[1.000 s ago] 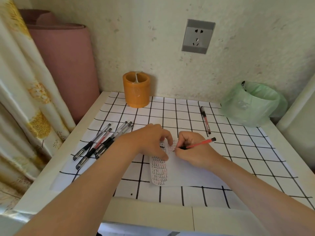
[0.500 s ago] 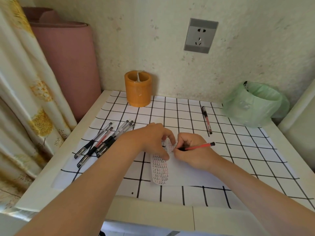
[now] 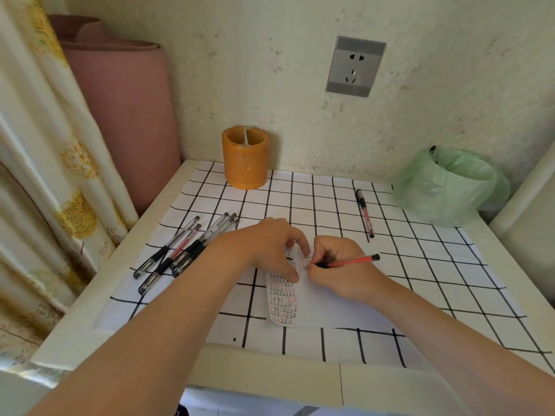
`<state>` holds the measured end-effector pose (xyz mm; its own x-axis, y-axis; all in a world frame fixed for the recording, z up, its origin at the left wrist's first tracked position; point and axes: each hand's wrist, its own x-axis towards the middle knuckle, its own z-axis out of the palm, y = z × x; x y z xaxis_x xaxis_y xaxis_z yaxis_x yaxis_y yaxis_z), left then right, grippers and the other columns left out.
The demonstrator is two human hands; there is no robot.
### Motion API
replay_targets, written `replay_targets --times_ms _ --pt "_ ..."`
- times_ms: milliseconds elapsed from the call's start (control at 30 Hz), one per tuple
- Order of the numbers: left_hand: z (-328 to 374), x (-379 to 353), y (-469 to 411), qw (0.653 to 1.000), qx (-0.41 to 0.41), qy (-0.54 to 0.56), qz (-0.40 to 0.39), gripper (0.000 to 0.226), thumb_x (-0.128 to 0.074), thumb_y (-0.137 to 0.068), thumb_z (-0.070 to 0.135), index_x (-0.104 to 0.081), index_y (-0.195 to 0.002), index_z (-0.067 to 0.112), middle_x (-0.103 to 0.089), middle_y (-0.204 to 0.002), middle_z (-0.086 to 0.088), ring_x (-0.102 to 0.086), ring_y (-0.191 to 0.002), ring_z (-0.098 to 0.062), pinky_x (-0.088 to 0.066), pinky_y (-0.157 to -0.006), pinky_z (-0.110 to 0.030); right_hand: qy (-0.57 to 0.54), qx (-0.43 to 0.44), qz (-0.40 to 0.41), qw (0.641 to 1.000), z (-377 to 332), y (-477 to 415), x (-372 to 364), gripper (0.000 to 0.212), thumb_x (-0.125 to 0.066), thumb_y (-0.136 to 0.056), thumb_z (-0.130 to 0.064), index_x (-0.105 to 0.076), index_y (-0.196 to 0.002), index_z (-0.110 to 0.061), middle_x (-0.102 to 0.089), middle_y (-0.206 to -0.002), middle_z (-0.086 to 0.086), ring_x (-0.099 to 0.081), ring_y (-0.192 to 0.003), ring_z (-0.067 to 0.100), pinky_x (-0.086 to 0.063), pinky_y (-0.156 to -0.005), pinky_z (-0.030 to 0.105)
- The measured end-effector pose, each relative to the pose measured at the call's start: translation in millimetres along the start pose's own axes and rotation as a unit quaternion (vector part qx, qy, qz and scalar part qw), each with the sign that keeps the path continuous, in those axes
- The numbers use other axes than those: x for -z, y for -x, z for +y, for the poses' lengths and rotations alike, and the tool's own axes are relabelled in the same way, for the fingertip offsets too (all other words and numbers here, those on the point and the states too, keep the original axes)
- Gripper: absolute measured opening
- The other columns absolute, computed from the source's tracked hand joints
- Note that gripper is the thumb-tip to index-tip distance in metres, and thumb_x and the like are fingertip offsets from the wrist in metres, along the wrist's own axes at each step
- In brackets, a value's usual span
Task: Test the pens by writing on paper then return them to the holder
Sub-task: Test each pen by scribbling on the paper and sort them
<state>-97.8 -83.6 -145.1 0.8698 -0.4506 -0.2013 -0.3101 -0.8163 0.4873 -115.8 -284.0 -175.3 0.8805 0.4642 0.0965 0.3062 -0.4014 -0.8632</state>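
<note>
The left hand (image 3: 270, 247) and left forearm (image 3: 168, 319), the right hand (image 3: 339, 265) and right forearm (image 3: 450, 334), are all being shown bare.

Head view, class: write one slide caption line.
Right hand writes with a red plastic pen on the white paper the left hand presses; the orange cylindrical holder stands behind.

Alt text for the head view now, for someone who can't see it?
The right hand writes with a red pen on paper that the left hand holds down. A bunch of pens lies to its left, a lone pen to its right, and the orange holder stands by the wall.
</note>
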Motion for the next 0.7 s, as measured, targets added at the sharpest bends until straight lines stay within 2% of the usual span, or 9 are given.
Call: replay_targets --times_ms 100,200,367,533,700 --pt "-0.3 0.2 -0.2 1.0 0.0 -0.001 0.0 0.055 -0.087 -0.064 0.045 -0.062 -0.113 0.047 -0.044 -0.098 0.018 -0.043 -0.094 -0.005 -0.043 -0.076 -0.029 -0.001 0.0 -0.01 1.0 0.6 -0.8 1.4 0.018 -0.066 -0.073 -0.002 -0.055 -0.066 -0.014 -0.055 -0.063 -0.003 -0.046 -0.056 0.012 -0.037 -0.05 0.028" --pt "-0.7 0.0 -0.9 1.0 -0.004 0.0 0.001 0.055 -0.087 -0.064 0.045 -0.062 -0.113 0.047 -0.044 -0.098 0.019 -0.042 -0.093 -0.004 -0.042 -0.074 -0.028 -0.011 -0.002 -0.002 1.0 2.4 -2.4 2.0 0.018 -0.066 -0.073 0.0 -0.054 -0.065 -0.009 -0.055 -0.063 0.0 -0.046 -0.057 0.016 -0.037 -0.052 0.032" --pt "-1.0 0.1 -0.5 1.0 -0.002 0.002 0.001 0.055 -0.087 -0.064 0.045 -0.062 -0.113 0.048 -0.044 -0.099 0.018 -0.041 -0.093 -0.003 -0.041 -0.074 -0.028 0.007 0.001 0.001 1.0 2.3 -2.6 -0.9 0.011 -0.063 -0.067 -0.012 -0.052 -0.065 -0.014 -0.052 -0.06 -0.008 -0.043 -0.054 0.009 -0.034 -0.048 0.025" --pt "0.6 -0.6 1.0 1.0 0.001 0.001 0.005 0.055 -0.087 -0.065 0.044 -0.062 -0.114 0.047 -0.044 -0.099 0.018 -0.041 -0.093 -0.004 -0.04 -0.073 -0.027 0.002 0.009 0.01 1.0 3.7 -2.1 -0.7 0.013 -0.065 -0.071 -0.01 -0.054 -0.065 -0.013 -0.057 -0.065 0.008 -0.046 -0.057 0.015 -0.037 -0.051 0.032" --pt "2.0 0.3 1.5 1.0 0.002 -0.002 0.004 0.054 -0.087 -0.066 0.044 -0.062 -0.113 0.047 -0.044 -0.099 0.018 -0.042 -0.098 -0.009 -0.037 -0.07 -0.024 0.001 0.003 -0.008 1.0 1.0 -1.1 0.1 0.016 -0.065 -0.072 -0.008 -0.054 -0.064 -0.017 -0.055 -0.064 -0.005 -0.046 -0.057 0.011 -0.037 -0.051 0.028"
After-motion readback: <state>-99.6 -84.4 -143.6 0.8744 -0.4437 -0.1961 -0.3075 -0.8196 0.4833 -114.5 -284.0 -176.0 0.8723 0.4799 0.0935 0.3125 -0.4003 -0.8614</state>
